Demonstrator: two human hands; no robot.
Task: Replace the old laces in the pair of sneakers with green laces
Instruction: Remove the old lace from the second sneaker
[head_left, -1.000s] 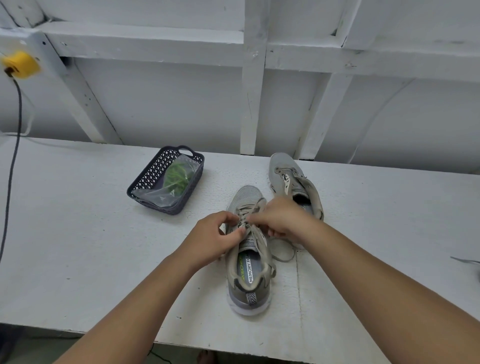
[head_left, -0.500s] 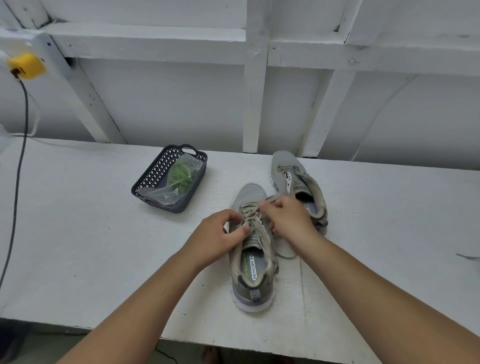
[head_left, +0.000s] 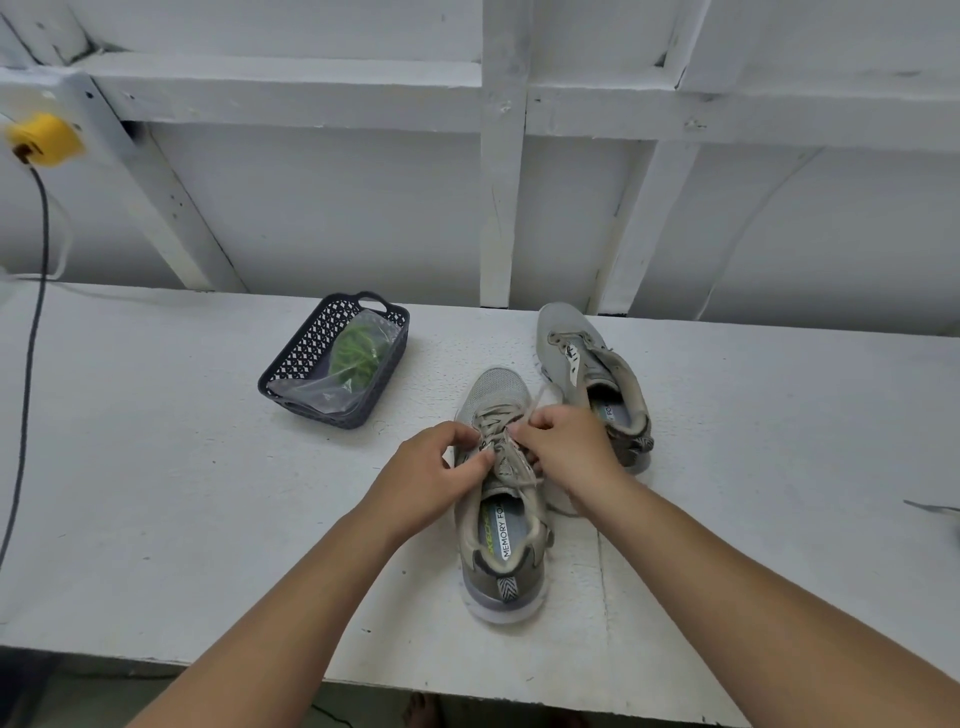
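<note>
Near sneaker (head_left: 501, 525) mid-worktop, heel toward front edge. Left hand (head_left: 431, 478) and right hand (head_left: 566, 449) both pinch its old laces (head_left: 506, 447). Second sneaker (head_left: 592, 374) just behind-right. Green laces (head_left: 358, 353) bagged in basket (head_left: 291, 374) toward back edge.

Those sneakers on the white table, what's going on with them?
A person is unlacing the near sneaker. Both the left hand and the right hand pinch its old lace over the tongue. The far sneaker sits beside it and already looks lace-free. The green laces wait, bagged, in a dark basket to the left, so no new lace is in yet.
</note>
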